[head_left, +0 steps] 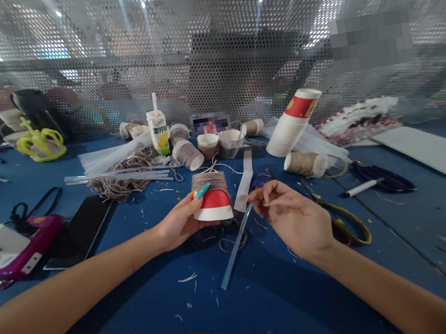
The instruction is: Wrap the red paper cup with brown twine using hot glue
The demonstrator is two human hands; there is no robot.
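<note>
My left hand [181, 221] holds a red and white paper cup [213, 205] upside down, its thumb with a teal nail pressed on the side. Grey-brown yarn [208, 181] is wound around the cup's upper part. To the right, my right hand [293, 215] has its fingers bent and drawn together near the top end of a clear glue stick [236, 247]; whether the fingertips grip it is hard to tell. A white strip [246, 181] lies between the hands, behind the stick. A loop of yarn rests on the blue table below the cup.
Scissors with yellow handles [356, 223] lie beside my right wrist. Stacked cups [293, 124], a drink carton [158, 133], yarn-wrapped cups [188, 155] and loose yarn [119, 185] stand or lie behind. At left are a black phone [82, 230] and a magenta device [28, 254].
</note>
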